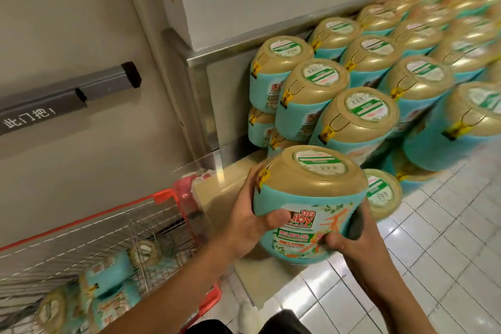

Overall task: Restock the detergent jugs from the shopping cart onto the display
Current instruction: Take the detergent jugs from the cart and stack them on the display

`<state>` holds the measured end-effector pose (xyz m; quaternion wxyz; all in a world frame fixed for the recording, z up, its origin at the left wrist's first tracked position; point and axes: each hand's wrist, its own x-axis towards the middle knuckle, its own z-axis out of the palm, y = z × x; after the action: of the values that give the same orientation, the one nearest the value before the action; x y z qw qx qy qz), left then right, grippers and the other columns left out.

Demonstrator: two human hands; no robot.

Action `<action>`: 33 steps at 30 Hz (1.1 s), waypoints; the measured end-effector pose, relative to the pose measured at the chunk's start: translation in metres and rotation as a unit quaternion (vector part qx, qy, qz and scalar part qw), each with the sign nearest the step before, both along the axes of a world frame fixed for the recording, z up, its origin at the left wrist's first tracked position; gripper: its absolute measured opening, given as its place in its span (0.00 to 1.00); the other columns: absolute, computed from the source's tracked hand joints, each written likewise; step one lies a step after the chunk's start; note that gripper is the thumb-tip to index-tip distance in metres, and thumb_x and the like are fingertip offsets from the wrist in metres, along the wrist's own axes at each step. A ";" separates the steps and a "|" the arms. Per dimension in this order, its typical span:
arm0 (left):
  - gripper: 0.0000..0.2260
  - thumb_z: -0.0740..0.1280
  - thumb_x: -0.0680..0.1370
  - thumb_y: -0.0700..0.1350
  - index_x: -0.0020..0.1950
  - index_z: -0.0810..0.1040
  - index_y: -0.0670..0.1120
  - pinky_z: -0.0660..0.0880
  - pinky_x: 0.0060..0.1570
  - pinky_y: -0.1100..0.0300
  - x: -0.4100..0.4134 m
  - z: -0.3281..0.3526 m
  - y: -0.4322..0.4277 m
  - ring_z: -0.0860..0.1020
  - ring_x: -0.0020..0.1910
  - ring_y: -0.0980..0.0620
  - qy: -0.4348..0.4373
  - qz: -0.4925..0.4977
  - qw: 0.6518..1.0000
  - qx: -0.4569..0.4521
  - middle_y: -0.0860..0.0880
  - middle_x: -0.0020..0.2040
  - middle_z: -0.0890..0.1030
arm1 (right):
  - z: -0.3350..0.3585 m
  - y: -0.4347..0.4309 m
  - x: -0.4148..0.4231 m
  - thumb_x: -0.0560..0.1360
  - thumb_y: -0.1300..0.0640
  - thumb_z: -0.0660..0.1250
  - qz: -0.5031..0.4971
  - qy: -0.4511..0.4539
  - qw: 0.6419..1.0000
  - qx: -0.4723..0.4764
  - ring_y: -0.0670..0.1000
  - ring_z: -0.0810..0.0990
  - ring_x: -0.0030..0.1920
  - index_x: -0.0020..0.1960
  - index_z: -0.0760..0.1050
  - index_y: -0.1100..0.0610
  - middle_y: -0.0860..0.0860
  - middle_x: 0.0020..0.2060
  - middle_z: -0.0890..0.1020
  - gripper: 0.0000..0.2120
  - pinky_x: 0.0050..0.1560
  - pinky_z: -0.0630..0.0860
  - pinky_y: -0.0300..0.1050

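Observation:
I hold one teal detergent jug with a gold cap between both hands, in front of the display. My left hand grips its left side, thumb across the label. My right hand holds its lower right side, fingers curled at the dark handle. The display stack of jugs rises in rows behind, two layers high, on a beige platform. Several more jugs lie in the wire shopping cart at the lower left.
A cream door with a grey push bar fills the left. A white pillar with a steel base stands behind the stack. White floor tiles spread to the right. One lone jug stands low by the platform edge.

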<state>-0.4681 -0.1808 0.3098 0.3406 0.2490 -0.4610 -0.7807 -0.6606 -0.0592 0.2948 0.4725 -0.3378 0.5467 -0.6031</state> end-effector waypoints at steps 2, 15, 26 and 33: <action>0.49 0.85 0.63 0.56 0.77 0.64 0.48 0.80 0.62 0.51 -0.024 0.007 0.009 0.79 0.69 0.43 0.010 -0.019 0.999 -0.029 0.45 0.71 0.80 | 0.000 0.010 -0.021 0.62 0.46 0.87 -0.017 -0.014 0.999 -0.028 0.64 0.80 0.68 0.78 0.66 0.55 0.62 0.70 0.79 0.52 0.59 0.83 0.59; 0.51 0.84 0.68 0.47 0.82 0.57 0.60 0.71 0.74 0.41 -0.126 0.001 0.023 0.67 0.79 0.50 -0.085 -0.063 0.967 -0.230 0.53 0.79 0.66 | -0.004 0.033 -0.094 0.73 0.64 0.70 -0.132 -0.005 0.977 -0.165 0.58 0.73 0.72 0.78 0.66 0.63 0.65 0.72 0.72 0.34 0.70 0.76 0.47; 0.52 0.83 0.67 0.57 0.83 0.54 0.63 0.62 0.71 0.72 -0.149 0.005 0.035 0.60 0.78 0.62 -0.217 0.054 0.902 -0.369 0.58 0.75 0.60 | -0.023 0.022 -0.094 0.85 0.66 0.58 -0.261 0.041 0.953 -0.146 0.57 0.71 0.76 0.78 0.65 0.64 0.54 0.71 0.77 0.22 0.77 0.70 0.50; 0.50 0.75 0.69 0.68 0.84 0.52 0.60 0.78 0.65 0.50 -0.161 0.006 0.037 0.64 0.79 0.53 -0.268 0.102 0.845 -0.452 0.55 0.79 0.61 | -0.031 0.015 -0.093 0.84 0.51 0.62 -0.311 0.037 0.944 -0.101 0.53 0.72 0.76 0.78 0.68 0.56 0.53 0.73 0.76 0.24 0.74 0.73 0.46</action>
<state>-0.6293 -0.1435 0.3163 0.3563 0.3128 -0.8082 -0.3494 -0.7534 -0.0444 0.2642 0.2040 -0.2186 0.5776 -0.7596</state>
